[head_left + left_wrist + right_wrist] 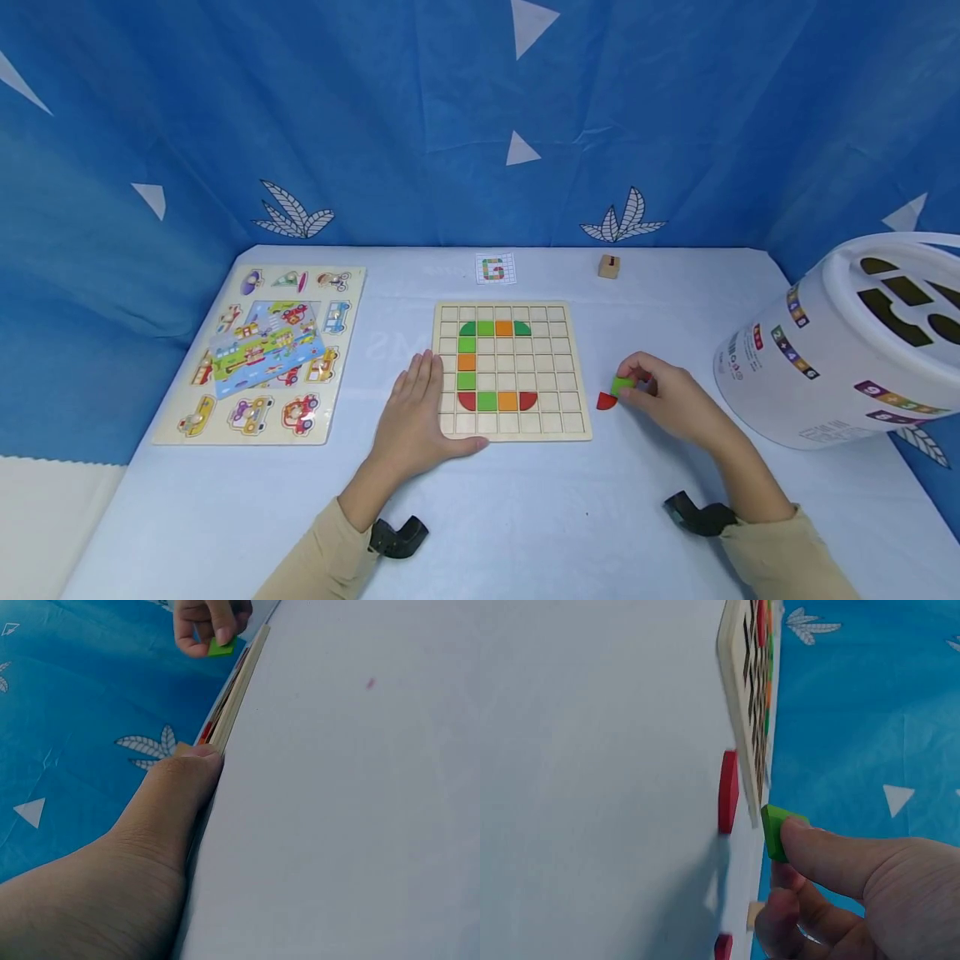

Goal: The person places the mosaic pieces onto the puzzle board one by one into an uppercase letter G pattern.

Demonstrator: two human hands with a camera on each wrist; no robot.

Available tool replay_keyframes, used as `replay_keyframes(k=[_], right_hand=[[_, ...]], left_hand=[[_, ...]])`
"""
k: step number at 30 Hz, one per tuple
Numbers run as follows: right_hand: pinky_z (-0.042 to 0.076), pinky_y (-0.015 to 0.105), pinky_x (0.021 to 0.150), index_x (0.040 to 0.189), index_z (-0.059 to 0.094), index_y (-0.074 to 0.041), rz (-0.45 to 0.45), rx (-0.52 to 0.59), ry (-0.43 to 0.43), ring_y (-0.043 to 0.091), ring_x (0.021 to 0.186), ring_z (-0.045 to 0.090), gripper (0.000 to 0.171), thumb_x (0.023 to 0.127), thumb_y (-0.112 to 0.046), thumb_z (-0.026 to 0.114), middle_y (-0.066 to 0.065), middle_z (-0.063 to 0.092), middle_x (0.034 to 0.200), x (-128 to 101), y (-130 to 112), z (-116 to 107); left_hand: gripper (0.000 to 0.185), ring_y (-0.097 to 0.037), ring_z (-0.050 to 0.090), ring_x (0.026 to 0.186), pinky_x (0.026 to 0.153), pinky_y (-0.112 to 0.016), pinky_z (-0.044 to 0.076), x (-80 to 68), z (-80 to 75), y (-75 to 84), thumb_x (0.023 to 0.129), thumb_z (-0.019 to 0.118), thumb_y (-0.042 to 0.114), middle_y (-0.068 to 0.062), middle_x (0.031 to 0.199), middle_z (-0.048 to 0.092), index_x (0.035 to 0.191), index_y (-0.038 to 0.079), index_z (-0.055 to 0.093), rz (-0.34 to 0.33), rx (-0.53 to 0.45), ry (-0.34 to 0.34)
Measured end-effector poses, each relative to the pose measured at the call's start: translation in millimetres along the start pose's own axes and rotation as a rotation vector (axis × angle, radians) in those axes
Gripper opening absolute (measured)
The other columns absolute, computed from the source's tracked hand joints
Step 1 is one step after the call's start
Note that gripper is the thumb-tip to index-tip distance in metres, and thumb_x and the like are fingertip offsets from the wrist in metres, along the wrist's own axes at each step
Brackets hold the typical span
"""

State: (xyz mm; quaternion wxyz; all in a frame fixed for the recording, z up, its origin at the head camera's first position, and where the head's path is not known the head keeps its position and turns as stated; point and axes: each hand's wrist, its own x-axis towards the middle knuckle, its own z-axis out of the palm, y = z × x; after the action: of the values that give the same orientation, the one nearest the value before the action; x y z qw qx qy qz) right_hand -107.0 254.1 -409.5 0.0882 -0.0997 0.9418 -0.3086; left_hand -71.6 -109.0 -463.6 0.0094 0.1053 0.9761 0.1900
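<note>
My right hand (663, 398) pinches a green square tile (622, 385) between thumb and fingers, right of the wooden grid board (581, 375). In the right wrist view the green tile (775, 831) is held up off the white table. A red quarter-round tile (606, 402) lies on the table just below it. My left hand (420, 417) lies against the board's lower left corner, fingers straight along the left side and thumb along the front edge. Green, orange and red tiles (487, 401) sit in the grid as a C shape.
Behind the board lies a small pattern card (496, 268), with a small wooden block (609, 267) to its right. A picture puzzle board (255, 425) with cards on top lies at left. A large white bucket (825, 375) stands at right. Another red piece (723, 947) shows in the right wrist view.
</note>
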Motion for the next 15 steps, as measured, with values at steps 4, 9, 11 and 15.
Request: replay_keyframes(k=[4,9,11,15], right_hand=[[0.046,0.024,0.057,0.105,0.061,-0.017,-0.017,0.045,0.010,0.019,0.070,0.053,0.019,0.090,-0.011,0.072,0.004,0.064,0.094,9,-13,7],[0.049,0.025,0.054,0.106,0.061,-0.019,-0.008,0.078,-0.027,0.018,0.064,0.056,0.019,0.091,-0.014,0.072,0.003,0.063,0.097,21,-34,20],[0.049,0.025,0.054,0.106,0.061,-0.020,-0.014,0.088,-0.043,0.018,0.064,0.055,0.020,0.091,-0.015,0.072,0.003,0.062,0.097,25,-43,27],[0.050,0.025,0.059,0.105,0.062,-0.022,-0.040,0.097,-0.065,0.018,0.071,0.055,0.020,0.090,-0.017,0.073,0.001,0.061,0.094,34,-57,42]], left_hand=[[0.134,-0.029,0.008,0.156,0.125,-0.049,0.015,-0.1,-0.2,0.1,0.065,0.064,0.084,-0.014,0.167,0.011,0.158,0.000,0.014,0.004,-0.003,0.006],[0.134,-0.030,0.009,0.156,0.125,-0.049,0.016,-0.6,-1.4,0.8,0.066,0.066,0.083,-0.015,0.167,0.012,0.158,0.000,0.015,0.004,-0.008,0.006],[0.134,-0.029,0.008,0.156,0.126,-0.048,0.016,-0.7,-1.9,1.2,0.066,0.065,0.083,-0.014,0.167,0.012,0.158,0.000,0.014,0.000,-0.005,-0.002],[0.134,-0.029,0.008,0.156,0.126,-0.048,0.016,-0.9,-2.5,1.3,0.066,0.065,0.083,-0.014,0.167,0.011,0.158,0.000,0.013,-0.004,-0.001,-0.013]])
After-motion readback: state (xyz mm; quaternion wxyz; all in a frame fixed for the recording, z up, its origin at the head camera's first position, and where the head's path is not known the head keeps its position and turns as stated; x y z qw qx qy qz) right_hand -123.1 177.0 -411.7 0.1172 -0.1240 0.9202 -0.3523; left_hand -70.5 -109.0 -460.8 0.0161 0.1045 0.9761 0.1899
